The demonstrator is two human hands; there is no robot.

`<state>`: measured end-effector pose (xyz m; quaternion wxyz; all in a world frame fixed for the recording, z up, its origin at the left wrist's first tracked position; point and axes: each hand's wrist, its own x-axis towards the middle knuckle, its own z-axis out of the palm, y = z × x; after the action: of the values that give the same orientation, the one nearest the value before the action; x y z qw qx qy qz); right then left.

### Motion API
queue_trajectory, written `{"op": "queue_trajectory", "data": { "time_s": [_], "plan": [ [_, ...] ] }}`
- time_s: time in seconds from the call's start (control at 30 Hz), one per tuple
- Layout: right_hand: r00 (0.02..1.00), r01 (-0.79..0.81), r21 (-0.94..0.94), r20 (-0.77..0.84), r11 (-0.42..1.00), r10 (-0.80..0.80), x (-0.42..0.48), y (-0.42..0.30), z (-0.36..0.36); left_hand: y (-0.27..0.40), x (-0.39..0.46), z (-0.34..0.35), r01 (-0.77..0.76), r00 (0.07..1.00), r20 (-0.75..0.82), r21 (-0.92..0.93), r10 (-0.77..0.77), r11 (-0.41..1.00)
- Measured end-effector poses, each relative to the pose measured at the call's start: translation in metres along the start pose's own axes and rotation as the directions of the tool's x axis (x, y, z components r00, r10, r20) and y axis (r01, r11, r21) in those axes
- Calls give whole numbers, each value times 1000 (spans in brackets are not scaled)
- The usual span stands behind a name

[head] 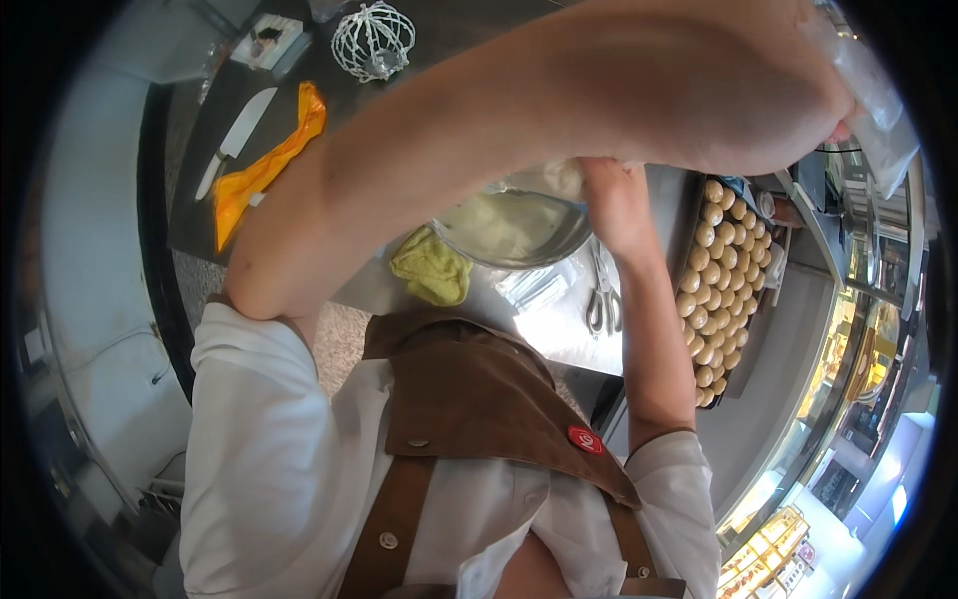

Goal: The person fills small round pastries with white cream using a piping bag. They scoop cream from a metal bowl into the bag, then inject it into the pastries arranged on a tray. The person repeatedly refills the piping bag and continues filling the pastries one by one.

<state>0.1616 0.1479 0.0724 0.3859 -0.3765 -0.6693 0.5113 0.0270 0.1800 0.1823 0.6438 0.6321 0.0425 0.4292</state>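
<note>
My left arm crosses the view close to the camera. My left hand (pixel 819 90) is at the upper right, closed against a crumpled clear plastic bag (pixel 879 105); most of its fingers are hidden. Below the forearm, my right hand (pixel 615 198) is at the right rim of a metal bowl (pixel 516 228) with pale, creamy contents. Its fingers are largely hidden behind the left arm, beside a translucent bag with pale stuff (pixel 557 180). A yellow-green cloth (pixel 432 268) lies against the bowl's left side. Scissors with dark handles (pixel 601 296) lie near my right wrist.
A tray of many round, tan balls (pixel 718 288) stands to the right. On the dark table at the upper left are a knife with a white handle (pixel 243 135), an orange plastic bag (pixel 273 168), a white wire-like cage (pixel 373 41) and a small box (pixel 267 41). Clear plastic packaging (pixel 542 284) lies before the bowl.
</note>
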Motion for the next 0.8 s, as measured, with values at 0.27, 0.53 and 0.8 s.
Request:
{"op": "queue_trajectory", "data": {
  "time_s": [0.27,0.53,0.8],
  "plan": [
    [999,37,-59,-5,998,-38,4,12,1,-13,-4,7,-242,966,-81,53,246,969],
    [990,132,-72,-43,989,-136,-6,60,7,-57,4,-7,-128,990,-63,-17,126,992],
    [972,-62,158,-216,985,96,-3,57,26,-42,-19,-7,82,990,-113,-79,-90,993]
  ]
}}
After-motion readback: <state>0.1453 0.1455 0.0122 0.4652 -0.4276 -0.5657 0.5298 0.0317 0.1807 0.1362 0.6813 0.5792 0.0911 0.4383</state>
